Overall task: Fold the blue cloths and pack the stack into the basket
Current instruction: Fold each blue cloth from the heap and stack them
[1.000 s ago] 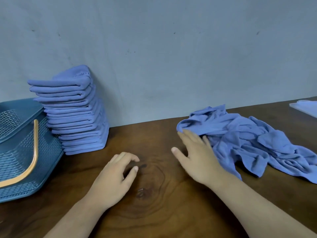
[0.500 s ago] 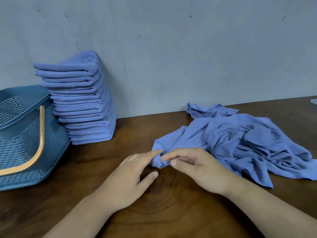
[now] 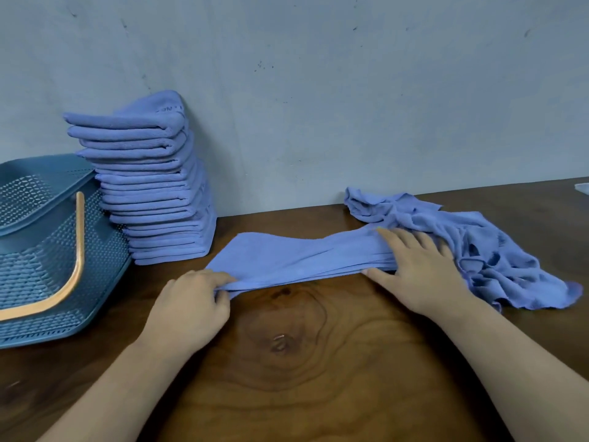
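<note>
A blue cloth (image 3: 296, 260) lies stretched across the wooden table between my hands. My left hand (image 3: 188, 307) pinches its near left corner with curled fingers. My right hand (image 3: 417, 272) lies on the cloth's right end, fingers straight on top and thumb along the near edge. Behind and right of that hand sits a crumpled pile of blue cloths (image 3: 478, 250). A tall stack of folded blue cloths (image 3: 156, 186) leans against the wall at the left. The blue mesh basket (image 3: 41, 250) with an orange handle stands left of the stack, and nothing shows inside it.
The grey wall (image 3: 318, 106) runs along the table's far edge. A pale flat object (image 3: 582, 188) shows at the far right edge. Bare wood (image 3: 287, 362) lies in front of me between my forearms.
One cloth has been drawn out of the pile and pulled leftward. My left hand now pinches its corner, and my right hand has moved right onto the cloth's other end.
</note>
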Demonstrator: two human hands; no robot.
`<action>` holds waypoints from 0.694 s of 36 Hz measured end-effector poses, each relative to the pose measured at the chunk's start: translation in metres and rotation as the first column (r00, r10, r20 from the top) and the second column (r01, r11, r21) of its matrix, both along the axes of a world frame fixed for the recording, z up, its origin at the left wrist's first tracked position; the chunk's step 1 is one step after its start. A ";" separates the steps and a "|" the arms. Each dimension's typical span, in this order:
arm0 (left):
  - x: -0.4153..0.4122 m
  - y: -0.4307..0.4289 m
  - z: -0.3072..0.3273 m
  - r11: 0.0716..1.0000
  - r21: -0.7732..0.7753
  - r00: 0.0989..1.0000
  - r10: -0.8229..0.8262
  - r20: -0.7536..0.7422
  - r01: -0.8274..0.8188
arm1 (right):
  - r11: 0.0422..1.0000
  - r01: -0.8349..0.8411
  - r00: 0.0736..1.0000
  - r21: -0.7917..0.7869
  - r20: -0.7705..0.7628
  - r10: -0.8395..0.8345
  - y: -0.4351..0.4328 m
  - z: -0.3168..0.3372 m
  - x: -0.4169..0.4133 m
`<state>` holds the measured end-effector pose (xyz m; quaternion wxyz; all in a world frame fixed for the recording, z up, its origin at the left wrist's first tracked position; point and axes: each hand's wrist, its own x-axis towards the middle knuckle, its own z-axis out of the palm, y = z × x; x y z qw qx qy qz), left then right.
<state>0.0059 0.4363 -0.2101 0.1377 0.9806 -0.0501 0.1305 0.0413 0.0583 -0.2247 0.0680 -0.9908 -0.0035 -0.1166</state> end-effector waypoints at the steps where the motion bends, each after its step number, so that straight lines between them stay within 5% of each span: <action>1: 0.000 0.000 0.002 0.999 -0.015 0.999 0.041 -0.003 -0.041 | 1.000 0.028 0.999 0.001 0.020 -0.028 -0.004 -0.001 0.002; 8: -0.003 0.004 0.009 0.984 0.043 0.982 0.168 0.080 -0.172 | 0.972 0.237 0.971 0.001 0.037 -0.237 -0.032 -0.001 0.009; 11: -0.005 -0.001 0.006 0.997 0.068 0.978 -0.035 0.206 0.022 | 0.994 0.102 0.991 0.029 0.081 -0.104 -0.020 0.006 0.005; 14: -0.014 -0.012 0.000 0.939 -0.150 0.950 -0.302 0.077 0.310 | 0.998 -0.061 0.963 -0.005 0.261 0.060 -0.007 0.015 0.000; 18: -0.034 -0.038 0.002 0.847 -0.348 0.888 -0.453 -0.074 0.403 | 0.975 -0.205 0.903 0.085 0.402 0.154 0.027 0.038 -0.022; 22: -0.047 -0.063 0.014 0.775 -0.498 0.882 -0.469 -0.041 0.389 | 0.741 -0.471 0.881 0.478 0.286 0.375 0.069 0.047 -0.051; 25: -0.046 -0.070 0.010 0.698 -0.570 0.849 -0.528 -0.001 0.433 | 0.504 -0.481 0.836 0.718 0.202 0.510 0.083 0.040 -0.063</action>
